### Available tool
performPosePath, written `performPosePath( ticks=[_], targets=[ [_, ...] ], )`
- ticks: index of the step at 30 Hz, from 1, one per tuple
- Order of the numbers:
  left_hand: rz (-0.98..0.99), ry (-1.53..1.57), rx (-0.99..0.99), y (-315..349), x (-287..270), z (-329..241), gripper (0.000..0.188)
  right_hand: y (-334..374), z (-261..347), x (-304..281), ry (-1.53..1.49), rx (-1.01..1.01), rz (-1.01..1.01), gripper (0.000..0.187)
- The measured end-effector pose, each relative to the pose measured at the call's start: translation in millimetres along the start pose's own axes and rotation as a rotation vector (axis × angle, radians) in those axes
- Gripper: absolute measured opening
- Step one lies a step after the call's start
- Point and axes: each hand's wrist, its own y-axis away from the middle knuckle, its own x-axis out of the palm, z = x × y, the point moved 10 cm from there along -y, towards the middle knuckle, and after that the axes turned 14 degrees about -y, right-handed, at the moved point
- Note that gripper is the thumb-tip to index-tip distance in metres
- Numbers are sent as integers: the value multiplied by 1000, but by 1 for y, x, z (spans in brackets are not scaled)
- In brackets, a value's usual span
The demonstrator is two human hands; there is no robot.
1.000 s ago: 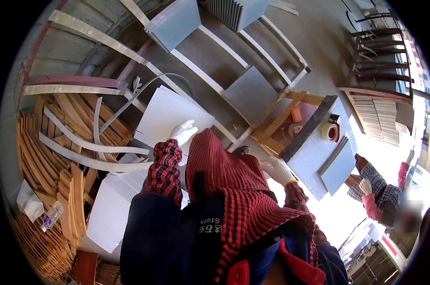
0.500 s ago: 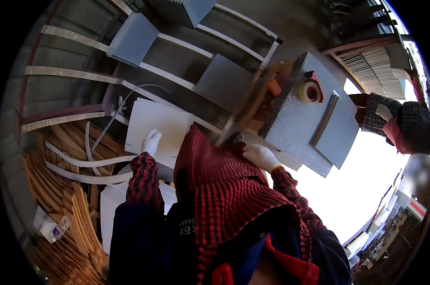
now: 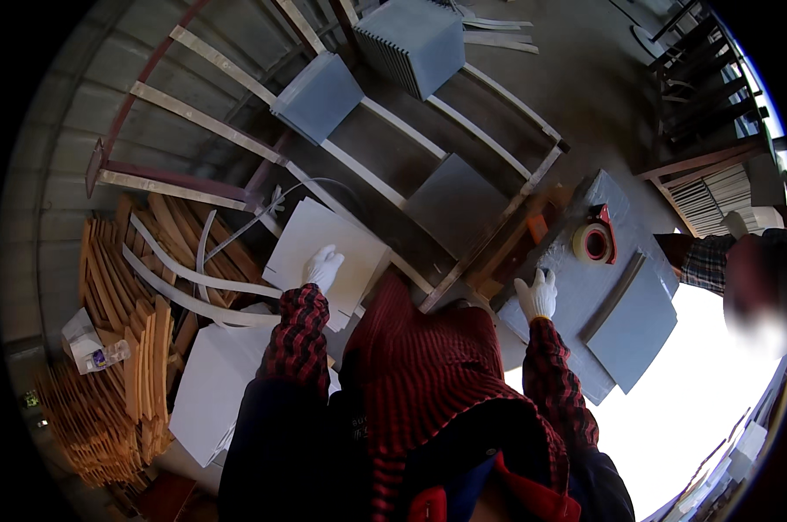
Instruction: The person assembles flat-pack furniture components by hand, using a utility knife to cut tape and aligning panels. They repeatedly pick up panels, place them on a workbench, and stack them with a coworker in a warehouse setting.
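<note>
My left hand (image 3: 322, 268), in a white knit glove, rests over a white sheet of board (image 3: 300, 239) at left centre. Its fingers are loosely bent and somewhat apart, with no object visible in them. To the right, my right hand (image 3: 538, 296), gloved the same way, has its fingers spread at the near left edge of a plastic-wrapped grey table top (image 3: 598, 209). Nothing shows in that hand. On this top lie a red tape dispenser (image 3: 595, 240) with a roll of tape and a flat grey panel (image 3: 635, 326).
A slatted metal rack (image 3: 393, 193) ahead bears stacked grey panels (image 3: 411, 45) and a single grey panel (image 3: 457, 204). Curved wooden strips (image 3: 154, 365) pile up at left, beside pale bands (image 3: 202, 283) and a white board (image 3: 215, 383). Another person's checked sleeve (image 3: 705, 261) shows at far right.
My view has turned, shifting the scene. My right hand has moved from beside my apron to the wrapped table top's edge, fingers spreading. My left hand stays over the white board.
</note>
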Motion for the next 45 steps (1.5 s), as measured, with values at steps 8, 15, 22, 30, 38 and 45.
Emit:
performPosePath(
  ticks=[8, 15, 22, 30, 38, 45],
  targets=[
    [-435, -493, 16, -183, -106, -23, 53, 2, 7, 9, 165, 94, 93, 81],
    [-556, -685, 119, -328, -150, -106, 62, -7, 23, 16, 210, 248, 121, 87],
    [-571, -735, 40, -447, -176, -125, 69, -16, 34, 20, 162, 391, 174, 85],
    [-654, -828, -46, -541, -191, -106, 77, -18, 23, 26, 137, 432, 130, 81],
    [-730, -825, 39, -555, -180, -106, 73, -16, 17, 29, 148, 444, 138, 83],
    [-923, -863, 96, -545, -183, -111, 67, -12, 19, 29, 147, 426, 164, 80]
  ],
)
